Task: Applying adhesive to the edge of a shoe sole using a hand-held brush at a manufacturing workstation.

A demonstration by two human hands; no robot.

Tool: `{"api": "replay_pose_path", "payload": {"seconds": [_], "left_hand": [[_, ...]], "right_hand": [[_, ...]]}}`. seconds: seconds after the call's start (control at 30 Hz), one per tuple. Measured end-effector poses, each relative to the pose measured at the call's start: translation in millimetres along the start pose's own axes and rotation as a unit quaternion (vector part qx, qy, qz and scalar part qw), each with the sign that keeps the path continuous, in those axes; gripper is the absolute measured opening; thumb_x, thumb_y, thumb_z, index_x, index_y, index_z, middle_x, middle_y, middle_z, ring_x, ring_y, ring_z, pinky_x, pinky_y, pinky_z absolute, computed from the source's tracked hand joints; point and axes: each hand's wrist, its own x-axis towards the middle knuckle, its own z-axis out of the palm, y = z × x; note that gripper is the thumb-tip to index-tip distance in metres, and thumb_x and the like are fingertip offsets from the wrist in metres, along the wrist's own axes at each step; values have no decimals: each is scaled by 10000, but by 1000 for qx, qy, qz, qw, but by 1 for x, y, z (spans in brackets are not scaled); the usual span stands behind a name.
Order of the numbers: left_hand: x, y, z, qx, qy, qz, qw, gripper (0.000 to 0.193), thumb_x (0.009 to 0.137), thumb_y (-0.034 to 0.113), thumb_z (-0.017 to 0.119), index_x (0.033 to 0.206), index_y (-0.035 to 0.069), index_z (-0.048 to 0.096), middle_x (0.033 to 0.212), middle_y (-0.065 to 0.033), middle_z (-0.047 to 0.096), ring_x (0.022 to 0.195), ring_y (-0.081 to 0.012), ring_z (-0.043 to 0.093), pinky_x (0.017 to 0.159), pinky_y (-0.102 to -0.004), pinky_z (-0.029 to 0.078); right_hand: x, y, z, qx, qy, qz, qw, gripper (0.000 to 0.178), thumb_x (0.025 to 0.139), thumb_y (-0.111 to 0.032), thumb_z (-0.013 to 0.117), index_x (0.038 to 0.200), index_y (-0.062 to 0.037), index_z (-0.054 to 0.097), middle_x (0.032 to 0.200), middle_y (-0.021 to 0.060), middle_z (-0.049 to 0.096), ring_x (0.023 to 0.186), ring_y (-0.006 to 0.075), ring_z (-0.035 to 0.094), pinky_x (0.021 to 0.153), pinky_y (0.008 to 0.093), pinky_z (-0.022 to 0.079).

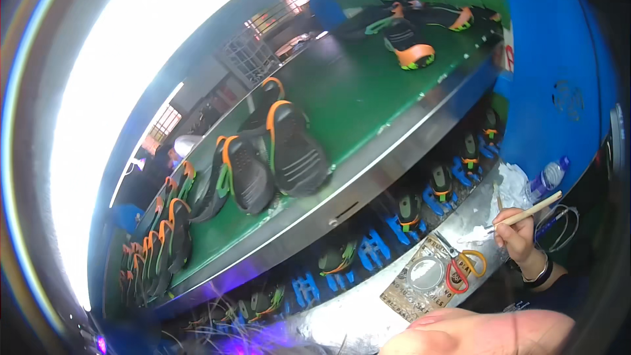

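Note:
At the right, my right hand [516,234] is closed round the pale wooden handle of a brush [534,210]. The brush's tip points left, at a small white patch [474,232] on the grey worktop. A dark band circles that wrist below a dark sleeve. Beside the hand lies a pair of scissors [468,268] with one red and one yellow handle loop. Next to it, a round dish [426,273] with pale contents sits on a printed brown board [401,294]. A large, close skin-coloured shape [483,330] at the lower edge seems to be my left arm or hand; no fingers show.
Above runs a green conveyor belt [355,108] with a metal edge, carrying several black shoes [299,154] with orange trim. Under it, shoes [408,209] stand among blue holders [374,250]. A purple-capped bottle [549,177] and crumpled white material [514,187] lie by a blue panel [545,59].

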Motion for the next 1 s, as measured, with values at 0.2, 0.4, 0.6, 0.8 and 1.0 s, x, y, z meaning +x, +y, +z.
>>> {"api": "replay_pose_path", "payload": {"seconds": [0.2,0.4,0.6,0.8,1.0], "left_hand": [[-9,-9,22,-17,-9,17,1000,225,714,85,530,920,1,567,841,-147,596,819,-265,570,721,-342,441],[-20,-7,64,-88,88,69,990,222,724,72,537,935,8,561,843,-129,599,816,-253,571,712,-332,441],[-206,98,-7,-222,240,284,901,161,758,46,538,910,-5,548,823,-122,595,774,-221,582,690,-281,442],[-361,119,-101,-70,562,364,739,220,692,0,590,909,18,553,868,-131,575,823,-258,566,710,-308,443],[-433,148,-296,220,755,314,532,230,651,-4,621,864,-7,534,840,-133,559,776,-250,545,689,-299,428]], "right_hand": [[-21,-2,-2,-67,1,-19,998,79,759,-15,484,828,23,493,591,41,462,458,70,431,418,184,341],[-102,41,11,48,23,-26,998,104,774,-29,483,860,24,504,604,34,465,483,64,424,426,177,331],[-133,28,8,21,-75,-34,996,114,780,-18,507,886,20,525,653,43,505,508,60,444,444,174,355],[-152,2,11,35,-52,-88,994,119,790,-48,507,892,10,528,642,35,496,512,55,436,461,169,351],[-150,-1,-12,32,4,-106,994,108,795,-46,492,891,0,513,630,32,489,513,54,424,462,173,340]]}}
